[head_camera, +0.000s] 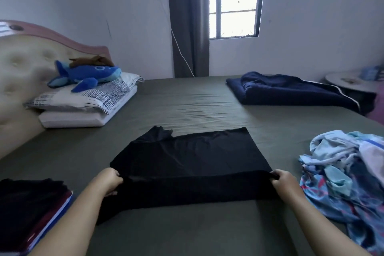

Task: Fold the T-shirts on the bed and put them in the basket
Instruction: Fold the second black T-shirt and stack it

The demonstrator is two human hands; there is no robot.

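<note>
**Black tee: lengthwise fold in progress, keep the edge level**

Black T-shirt (187, 158) lies flat at frame centre on the bed (187, 106). Left hand (111, 180) pinches the fold edge at its left end, right hand (283, 180) pinches the right end. Both grips are closed on fabric, fingers curled, with the cloth stretched between them in 1 dark band.

How I'd do this step well:
- Keep both pinches at the same height so the fold line stays straight.
- Hold light tension across the band; slack means wrinkles.
- Lay the near edge over toward the far hem, upper centre of the shirt, and match the edges before letting go.
- The sleeve bump at the shirt's upper left looks bunched. Tuck it inside or the stack goes lumpy.
- Smooth with flat palms after release.

Context: folded stack (31, 212) at lower left, unfolded pile (342, 170) at right edge. No basket in view, so I can't tell where it sits. Judging by that pile, several shirts remain.
</note>
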